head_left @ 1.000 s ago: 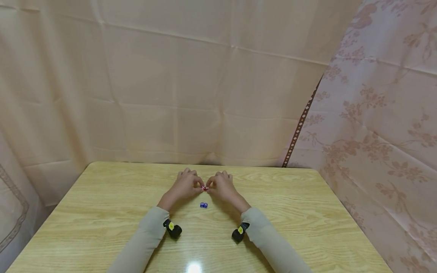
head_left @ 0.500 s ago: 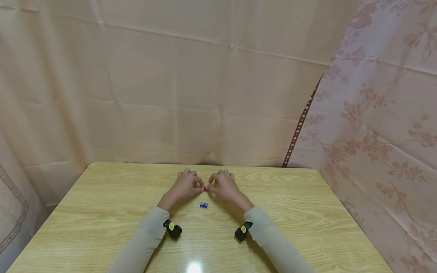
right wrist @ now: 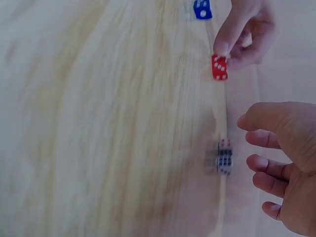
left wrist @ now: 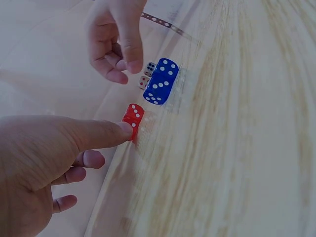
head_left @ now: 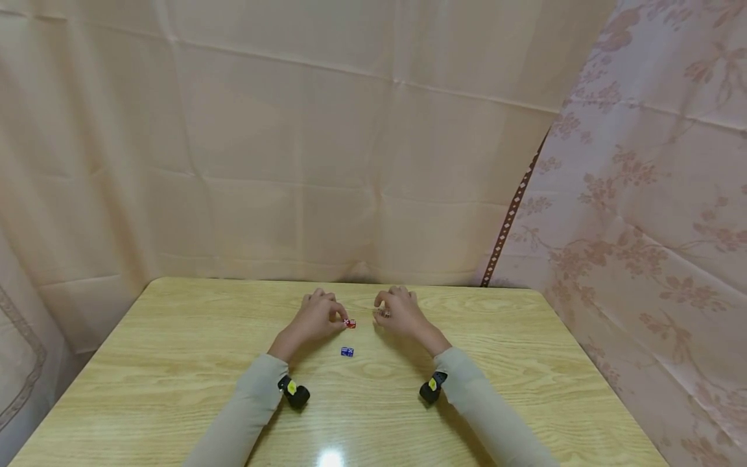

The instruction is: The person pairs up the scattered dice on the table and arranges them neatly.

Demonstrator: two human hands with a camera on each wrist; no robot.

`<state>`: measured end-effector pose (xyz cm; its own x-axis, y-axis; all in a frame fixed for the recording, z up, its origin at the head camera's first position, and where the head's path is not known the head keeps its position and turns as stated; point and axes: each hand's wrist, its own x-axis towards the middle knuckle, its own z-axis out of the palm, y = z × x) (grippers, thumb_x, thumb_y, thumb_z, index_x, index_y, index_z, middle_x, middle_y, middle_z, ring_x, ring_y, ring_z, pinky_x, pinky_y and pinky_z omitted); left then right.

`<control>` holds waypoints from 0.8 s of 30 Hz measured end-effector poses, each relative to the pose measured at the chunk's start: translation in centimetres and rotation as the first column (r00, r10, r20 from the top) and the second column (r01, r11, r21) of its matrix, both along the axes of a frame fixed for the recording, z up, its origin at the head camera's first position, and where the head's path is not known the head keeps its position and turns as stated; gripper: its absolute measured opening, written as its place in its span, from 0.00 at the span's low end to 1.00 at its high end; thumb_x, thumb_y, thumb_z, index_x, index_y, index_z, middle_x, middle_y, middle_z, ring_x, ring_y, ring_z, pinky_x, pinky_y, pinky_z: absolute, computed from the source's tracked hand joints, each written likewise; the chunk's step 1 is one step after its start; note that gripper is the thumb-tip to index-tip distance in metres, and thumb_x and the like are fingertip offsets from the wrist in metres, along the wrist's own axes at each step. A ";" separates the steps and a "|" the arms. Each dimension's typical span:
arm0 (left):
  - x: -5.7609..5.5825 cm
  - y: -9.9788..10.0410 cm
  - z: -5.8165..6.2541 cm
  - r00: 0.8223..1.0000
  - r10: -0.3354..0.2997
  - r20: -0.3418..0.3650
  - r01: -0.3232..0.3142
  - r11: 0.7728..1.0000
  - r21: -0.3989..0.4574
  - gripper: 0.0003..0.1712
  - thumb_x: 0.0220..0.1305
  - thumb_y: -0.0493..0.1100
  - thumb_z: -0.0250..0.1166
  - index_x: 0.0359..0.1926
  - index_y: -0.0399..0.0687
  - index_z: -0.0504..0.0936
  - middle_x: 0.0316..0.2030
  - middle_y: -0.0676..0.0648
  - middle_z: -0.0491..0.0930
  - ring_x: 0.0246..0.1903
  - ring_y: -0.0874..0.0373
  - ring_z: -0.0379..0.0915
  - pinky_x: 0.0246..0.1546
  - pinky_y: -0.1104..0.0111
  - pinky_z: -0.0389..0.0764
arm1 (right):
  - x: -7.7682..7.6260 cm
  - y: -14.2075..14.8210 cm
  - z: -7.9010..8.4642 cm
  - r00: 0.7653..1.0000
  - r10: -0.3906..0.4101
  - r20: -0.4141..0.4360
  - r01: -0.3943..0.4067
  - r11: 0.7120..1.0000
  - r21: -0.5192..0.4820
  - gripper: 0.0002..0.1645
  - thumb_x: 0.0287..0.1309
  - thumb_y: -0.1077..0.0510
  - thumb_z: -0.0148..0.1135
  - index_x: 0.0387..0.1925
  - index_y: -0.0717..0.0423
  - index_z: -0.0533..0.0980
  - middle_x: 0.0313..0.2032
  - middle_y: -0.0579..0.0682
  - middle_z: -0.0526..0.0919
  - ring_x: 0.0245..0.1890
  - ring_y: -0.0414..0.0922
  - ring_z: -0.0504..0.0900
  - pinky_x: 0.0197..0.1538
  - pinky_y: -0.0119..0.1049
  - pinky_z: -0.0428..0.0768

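Two red dice point(head_left: 350, 323) sit side by side on the wooden table, and my left hand point(head_left: 318, 316) pinches them at their left end. In the left wrist view the thumb point(left wrist: 106, 134) lies against their near face. My right hand point(head_left: 405, 316), fingers loosely bent and holding nothing, is over two white dice point(head_left: 384, 313), which it partly covers in the head view. The right wrist view shows these white dice point(right wrist: 225, 157) standing together, apart from the fingertips. Nearer the body lies a pair of blue dice point(head_left: 347, 351), touched by neither hand.
The light wooden table point(head_left: 496, 376) ends at a beige curtain point(head_left: 280, 162) behind and a flowered cloth point(head_left: 653, 259) on the right. Each wrist carries a black strapped camera, such as the left wrist camera point(head_left: 299, 396).
My right hand has let go of the red dice's right end and shifted right, over the white dice. The left hand stays at the red dice; the blue dice keep their place.
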<state>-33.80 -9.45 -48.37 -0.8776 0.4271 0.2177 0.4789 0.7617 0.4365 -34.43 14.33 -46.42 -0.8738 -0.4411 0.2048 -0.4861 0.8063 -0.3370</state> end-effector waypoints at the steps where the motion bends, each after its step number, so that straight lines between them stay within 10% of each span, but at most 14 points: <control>1: 0.0 0.0 0.0 1.000 -0.002 0.001 0.002 1.000 0.000 0.05 0.58 0.49 0.76 0.34 0.58 0.89 0.29 0.54 0.72 0.38 0.58 0.60 0.46 0.58 0.60 | -0.1 0.2 -0.1 1.000 -0.005 -0.002 0.005 1.000 0.009 0.10 0.63 0.55 0.70 0.43 0.54 0.82 0.35 0.51 0.76 0.39 0.46 0.66 0.47 0.46 0.59; 24: -0.1 -0.1 0.0 1.000 -0.003 0.031 0.002 1.000 0.021 0.03 0.59 0.48 0.76 0.34 0.58 0.89 0.29 0.55 0.72 0.40 0.57 0.61 0.49 0.57 0.60 | -0.7 2.2 -0.7 0.998 -0.070 0.005 0.070 0.996 0.055 0.05 0.60 0.58 0.72 0.34 0.51 0.81 0.37 0.51 0.76 0.41 0.48 0.65 0.48 0.47 0.59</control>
